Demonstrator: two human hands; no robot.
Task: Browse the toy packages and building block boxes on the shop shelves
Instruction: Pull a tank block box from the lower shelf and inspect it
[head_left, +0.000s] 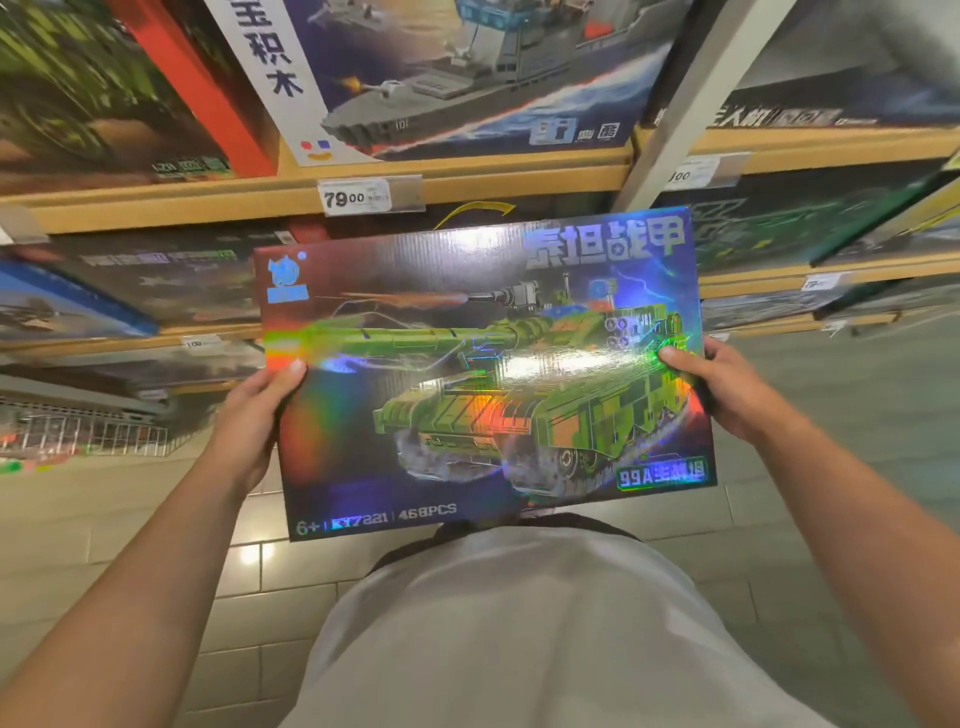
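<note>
Holding the tank block box (485, 374) flat-faced toward the camera, both hands are gripping its side edges over the tiled floor (156, 545). Left hand (254, 415) is clamping the left edge, thumb lying on the printed front, other fingers hidden behind. Right hand (727, 389) is doing the same on the right edge. Beyond the fingertips, a price tag (356, 196) reading 79.00 is hanging on the wooden shelf (156, 205); above it a warship box (467, 73) is standing.

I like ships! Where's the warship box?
In the head view, the warship box stands on the top shelf, just above the 79.00 price tag and the held tank box.
</note>
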